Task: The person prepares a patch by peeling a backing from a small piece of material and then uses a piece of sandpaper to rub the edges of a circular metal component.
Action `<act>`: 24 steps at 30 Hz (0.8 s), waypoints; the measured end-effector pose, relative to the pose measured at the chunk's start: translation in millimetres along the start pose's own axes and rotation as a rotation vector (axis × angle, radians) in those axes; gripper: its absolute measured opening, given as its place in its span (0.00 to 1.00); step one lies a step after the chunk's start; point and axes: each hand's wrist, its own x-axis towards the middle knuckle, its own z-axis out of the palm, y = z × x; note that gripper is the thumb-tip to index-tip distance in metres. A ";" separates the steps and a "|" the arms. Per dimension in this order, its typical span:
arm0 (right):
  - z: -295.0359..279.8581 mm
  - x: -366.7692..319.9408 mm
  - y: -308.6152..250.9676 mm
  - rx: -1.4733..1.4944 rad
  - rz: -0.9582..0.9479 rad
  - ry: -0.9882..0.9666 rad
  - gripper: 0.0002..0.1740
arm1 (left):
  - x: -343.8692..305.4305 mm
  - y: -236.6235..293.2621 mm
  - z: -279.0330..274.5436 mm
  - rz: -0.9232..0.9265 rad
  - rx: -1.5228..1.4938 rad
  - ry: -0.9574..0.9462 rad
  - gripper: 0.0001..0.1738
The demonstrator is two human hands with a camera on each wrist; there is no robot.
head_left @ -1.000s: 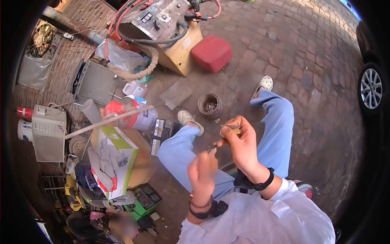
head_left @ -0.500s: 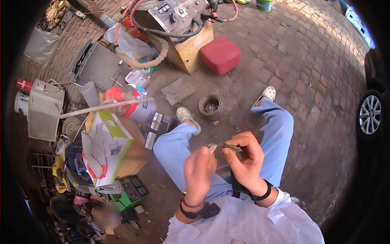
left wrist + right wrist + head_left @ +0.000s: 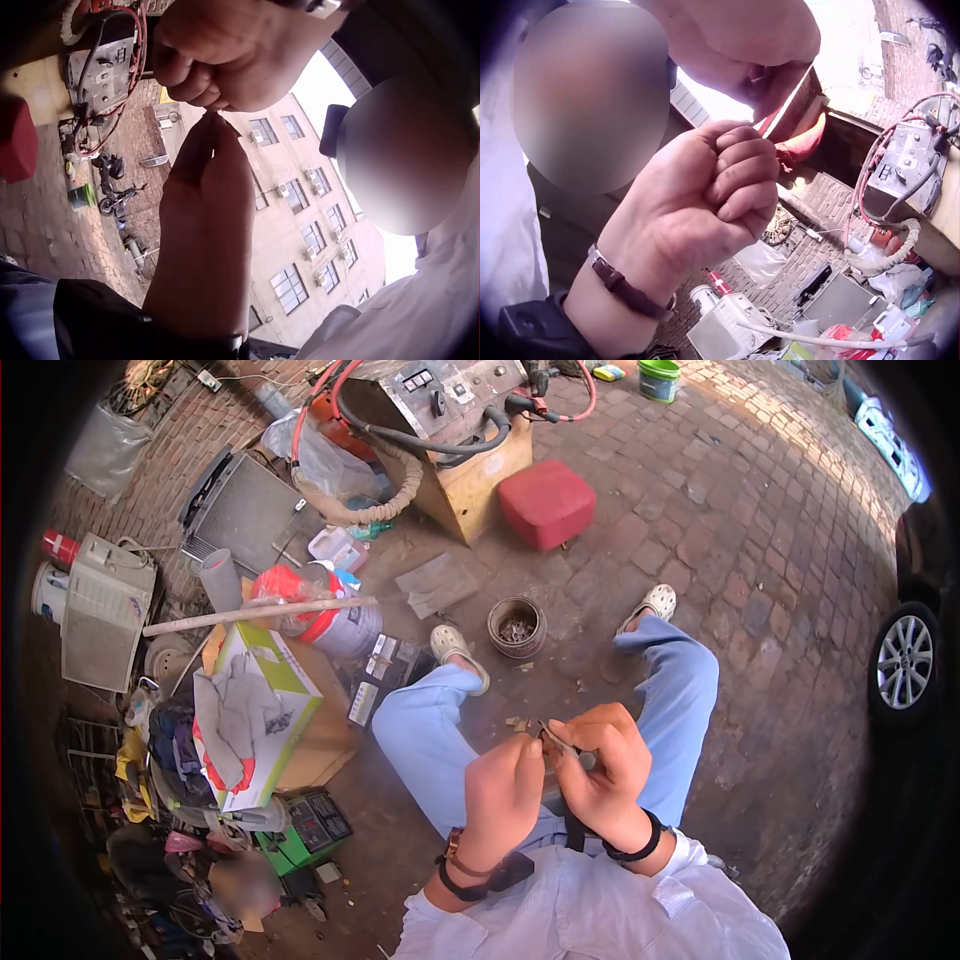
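Low over the lap, my right hand [image 3: 605, 760] pinches a small, thin dark piece [image 3: 552, 738] between thumb and index finger; its kind cannot be told. My left hand [image 3: 505, 785] has its fingers curled and its thumb and index finger pinched together at the near end of that piece. In the left wrist view the fingertips of the left hand [image 3: 232, 56] and right hand [image 3: 206, 195] meet, hiding most of it. The right wrist view shows the left hand's curled fingers [image 3: 742, 172]. A round pot [image 3: 517, 628] with small scraps inside stands between the feet.
A red stool [image 3: 546, 505] and a machine with cables [image 3: 450, 400] stand ahead. At the left are a car battery [image 3: 388, 675], a green-and-white box [image 3: 265, 710], a pole [image 3: 250, 616] and a radiator [image 3: 240, 510]. A car wheel [image 3: 905, 662] shows at right.
The hands have come together and lower; they were apart, the right with a greyish-yellow piece and the left with a small silvery bit. The head view has shifted slightly.
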 end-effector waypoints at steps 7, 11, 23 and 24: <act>-7.7 5.4 9.4 1.171 0.965 -0.063 0.05 | -5.1 -14.4 -3.5 -0.257 -0.621 0.030 0.19; -8.7 2.9 9.2 1.278 1.065 -0.118 0.07 | -1.3 -14.9 -3.9 -0.199 -0.586 -0.015 0.20; -12.0 -4.9 -3.7 0.782 0.534 -0.158 0.09 | -2.4 -13.2 -5.1 -0.085 -0.635 0.003 0.21; -11.1 -4.9 -7.2 0.718 0.525 -0.146 0.11 | -2.6 -12.7 -5.2 -0.085 -0.637 0.004 0.21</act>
